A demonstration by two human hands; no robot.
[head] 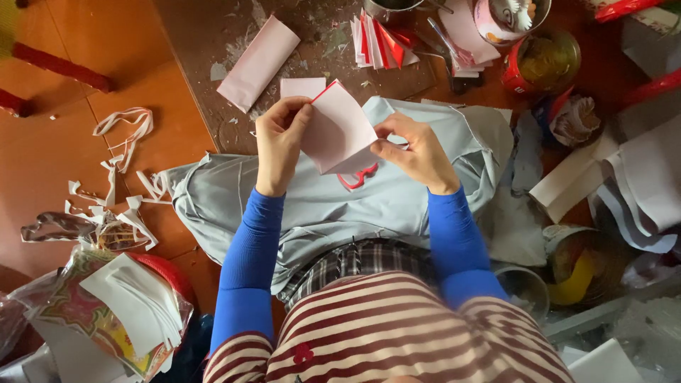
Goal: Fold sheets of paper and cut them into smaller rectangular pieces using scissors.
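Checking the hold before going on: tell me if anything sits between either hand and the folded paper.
Nothing visible does. The left hand and right hand both pinch the folded paper directly, above the grey cloth.

Even, soft daylight, moderately bright; colours warm and saturated. Shadows faint and diffuse, lying just under the hands (284, 142) and paper (340, 131). Mild glare on the plastic bag (64, 227). Centre sharp; edges slightly soft, with wide-angle stretching at the corners.

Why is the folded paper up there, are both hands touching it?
Touching. The head view shows the left hand pinching the folded paper's left edge and the right hand gripping its right corner.
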